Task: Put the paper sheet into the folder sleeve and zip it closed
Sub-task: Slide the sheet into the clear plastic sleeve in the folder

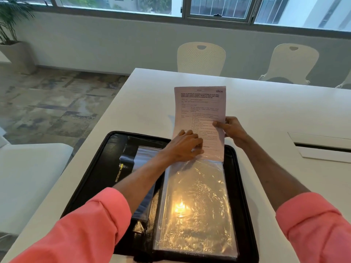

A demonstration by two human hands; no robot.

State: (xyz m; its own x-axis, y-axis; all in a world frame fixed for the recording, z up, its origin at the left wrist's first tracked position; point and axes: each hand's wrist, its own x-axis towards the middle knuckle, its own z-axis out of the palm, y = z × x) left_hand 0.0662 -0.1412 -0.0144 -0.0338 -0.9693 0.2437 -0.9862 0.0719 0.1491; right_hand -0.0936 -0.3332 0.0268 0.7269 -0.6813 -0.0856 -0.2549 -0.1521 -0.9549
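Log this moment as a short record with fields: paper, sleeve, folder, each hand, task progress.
paper: white printed paper sheet, upright, bottom edge at the top opening of the sleeve
sleeve: clear, crinkled plastic sleeve, lying on the folder's right half, glare on it
folder: black zip folder, open flat on the white table
left hand: left hand resting on the sheet's lower part at the sleeve mouth
right hand: right hand, grip on the sheet's right edge
progress: sheet barely started into the sleeve; folder not zipped
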